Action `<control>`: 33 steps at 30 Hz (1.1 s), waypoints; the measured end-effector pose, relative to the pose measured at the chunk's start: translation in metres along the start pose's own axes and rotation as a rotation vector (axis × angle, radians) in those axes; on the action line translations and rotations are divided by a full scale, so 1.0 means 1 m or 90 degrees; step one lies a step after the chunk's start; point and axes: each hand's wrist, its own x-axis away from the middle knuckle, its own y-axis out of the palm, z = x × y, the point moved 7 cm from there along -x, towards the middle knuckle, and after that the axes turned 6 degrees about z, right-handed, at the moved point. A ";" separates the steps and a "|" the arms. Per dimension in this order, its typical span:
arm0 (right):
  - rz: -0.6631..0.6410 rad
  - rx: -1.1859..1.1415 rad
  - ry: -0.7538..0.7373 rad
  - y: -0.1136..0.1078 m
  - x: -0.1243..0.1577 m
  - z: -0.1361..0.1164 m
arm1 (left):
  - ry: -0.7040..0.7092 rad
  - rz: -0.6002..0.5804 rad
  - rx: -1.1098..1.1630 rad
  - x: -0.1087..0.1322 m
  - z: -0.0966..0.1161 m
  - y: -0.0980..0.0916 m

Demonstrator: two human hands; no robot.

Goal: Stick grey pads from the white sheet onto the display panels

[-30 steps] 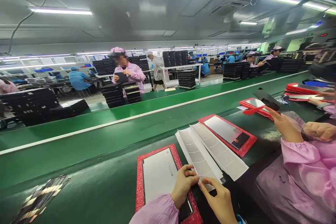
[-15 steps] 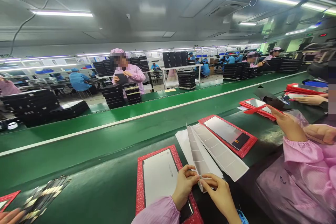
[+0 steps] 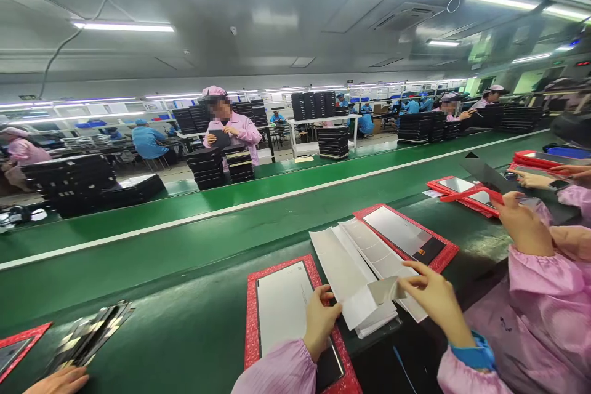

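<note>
My left hand pinches the near left edge of a white sticker sheet that lies on a pile of similar sheets. Between the fingertips of my right hand is a thin silvery sticker, lifted and bent, its left end still against the sheet. Under my left wrist lies a display panel, pale side up, on red bubble-wrap padding. A second display panel rests on red padding behind the sheets. More ruled sheets lie between them.
A green conveyor belt runs across beyond the bench. At the lower left, a co-worker's hand is beside a bundle of dark strips. Close on the right, another co-worker's hand holds a red strip. Black tray stacks stand across the belt.
My right hand has moved right and up, away from my left hand, drawing the silvery sticker out. The sheet, earlier curled upward, now lies flatter.
</note>
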 end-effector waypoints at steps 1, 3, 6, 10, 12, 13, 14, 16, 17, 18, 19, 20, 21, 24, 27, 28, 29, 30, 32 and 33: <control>0.045 0.026 0.000 -0.016 -0.007 -0.001 | 0.011 0.014 -0.024 0.000 0.001 -0.002; 0.115 0.040 -0.014 -0.038 -0.012 -0.008 | 0.037 0.023 -0.061 0.003 0.009 -0.004; 0.144 0.031 -0.084 -0.038 0.002 -0.032 | 0.109 -0.009 -0.098 0.022 0.035 -0.005; 0.120 0.058 -0.235 0.006 0.056 -0.069 | 0.281 -0.029 -0.173 0.065 0.085 -0.018; 0.089 0.020 -0.325 0.033 0.089 -0.085 | 0.253 -0.062 -0.173 0.080 0.089 -0.026; 0.056 -0.005 -0.364 0.047 0.105 -0.092 | 0.221 -0.079 -0.154 0.086 0.085 -0.030; 0.027 -0.029 -0.400 0.059 0.119 -0.097 | 0.191 -0.090 -0.128 0.090 0.079 -0.034; -0.024 -0.065 -0.456 0.076 0.142 -0.106 | 0.147 -0.082 -0.067 0.095 0.062 -0.045; -0.043 -0.077 -0.472 0.081 0.150 -0.110 | 0.128 -0.066 -0.033 0.095 0.053 -0.051; -0.062 -0.085 -0.478 0.086 0.155 -0.112 | 0.110 -0.046 0.002 0.096 0.043 -0.057; -0.082 -0.091 -0.477 0.089 0.159 -0.114 | 0.092 -0.025 0.034 0.096 0.034 -0.063; -0.106 -0.095 -0.472 0.093 0.161 -0.115 | 0.075 -0.003 0.063 0.096 0.026 -0.069; -0.132 -0.100 -0.464 0.096 0.162 -0.115 | 0.060 0.017 0.088 0.096 0.019 -0.075; -0.151 -0.135 -0.433 0.102 0.160 -0.113 | 0.043 0.058 0.121 0.097 0.008 -0.090; -0.087 -0.145 -0.331 0.104 0.146 -0.098 | 0.046 0.082 0.112 0.099 0.003 -0.100; -0.088 -0.137 -0.283 0.107 0.140 -0.091 | 0.050 0.084 0.102 0.100 0.003 -0.102; -0.112 -0.128 -0.237 0.112 0.136 -0.084 | 0.055 0.081 0.093 0.100 0.002 -0.104; -0.152 -0.125 -0.196 0.118 0.132 -0.078 | 0.059 0.076 0.087 0.101 0.002 -0.105; -0.230 -0.138 -0.131 0.127 0.129 -0.069 | 0.058 0.068 0.090 0.102 0.001 -0.107; -0.255 -0.151 -0.107 0.128 0.128 -0.066 | 0.053 0.068 0.096 0.102 -0.001 -0.109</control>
